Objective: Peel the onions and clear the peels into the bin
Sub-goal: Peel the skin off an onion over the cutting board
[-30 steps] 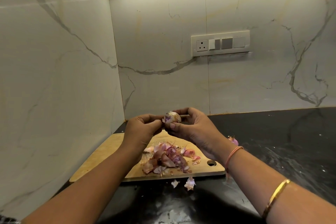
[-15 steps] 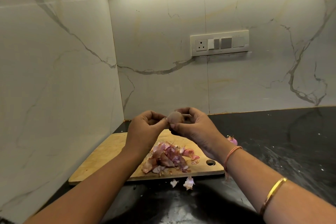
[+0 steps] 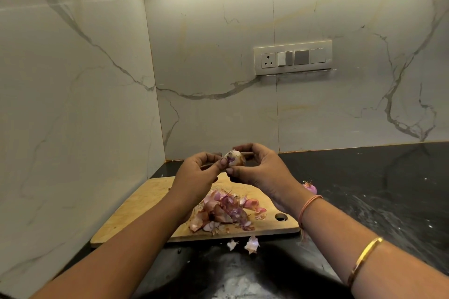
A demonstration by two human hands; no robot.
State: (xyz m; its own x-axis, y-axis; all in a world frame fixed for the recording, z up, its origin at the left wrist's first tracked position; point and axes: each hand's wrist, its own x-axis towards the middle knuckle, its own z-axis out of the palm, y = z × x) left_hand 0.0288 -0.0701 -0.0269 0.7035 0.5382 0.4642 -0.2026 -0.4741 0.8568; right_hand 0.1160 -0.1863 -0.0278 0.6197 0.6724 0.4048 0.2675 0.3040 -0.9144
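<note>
Bench (image 3: 379,201): black, carrying the wooden board (image 3: 136,213) in the corner.
Right hand (image 3: 261,172): fingers (image 3: 245,147) curled round the onion (image 3: 234,158), held up above the board.
Left hand (image 3: 194,177): fingertips (image 3: 223,162) pinching the onion's near side.
Peels (image 3: 226,211): heaped on the board; two scraps (image 3: 251,244) on the bench, just off its front edge.

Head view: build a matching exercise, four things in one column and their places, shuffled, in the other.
1. half-peeled onion
2. peel pile
3. stray peels
4. switch panel

A. on the back wall
B. on the cutting board
C. between left hand and right hand
D. on the black counter, in front of the board

Pairs: 1-C, 2-B, 3-D, 4-A.
</note>
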